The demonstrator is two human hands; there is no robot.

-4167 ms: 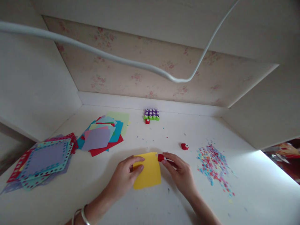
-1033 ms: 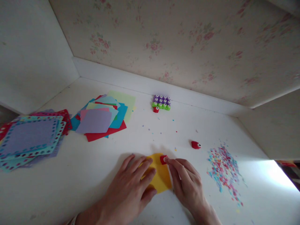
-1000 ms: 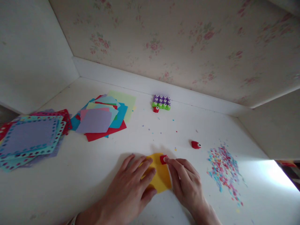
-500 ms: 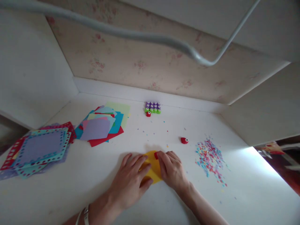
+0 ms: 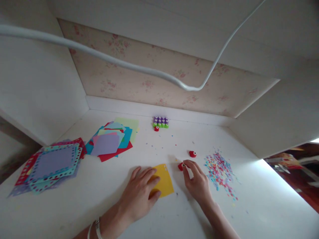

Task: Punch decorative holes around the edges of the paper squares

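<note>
My left hand (image 5: 141, 191) lies flat with fingers spread, pressing the left part of a yellow square of paper (image 5: 164, 182) onto the white table. Small punched marks show at the paper's upper right corner. Between thumb and fingertips, my right hand (image 5: 196, 181) pinches a small red craft punch (image 5: 180, 166) with a white button. This punch is just right of the paper, apart from it. A second red craft punch (image 5: 192, 153) lies a little farther back. Shapes of the punched holes are too small to make out.
Several purple and green craft punches (image 5: 160, 122) stand in rows at the back, with one red punch (image 5: 156, 128) before them. Coloured paper sheets (image 5: 106, 144) and punch-edged sheets (image 5: 53, 162) are stacked at left. Confetti (image 5: 220, 172) lies at right. A white cable (image 5: 139, 68) hangs above.
My right hand has drawn the red punch off the paper's upper right corner, to the right; an added punched mark shows there. My left hand stays flat on the paper. The view has tilted.
</note>
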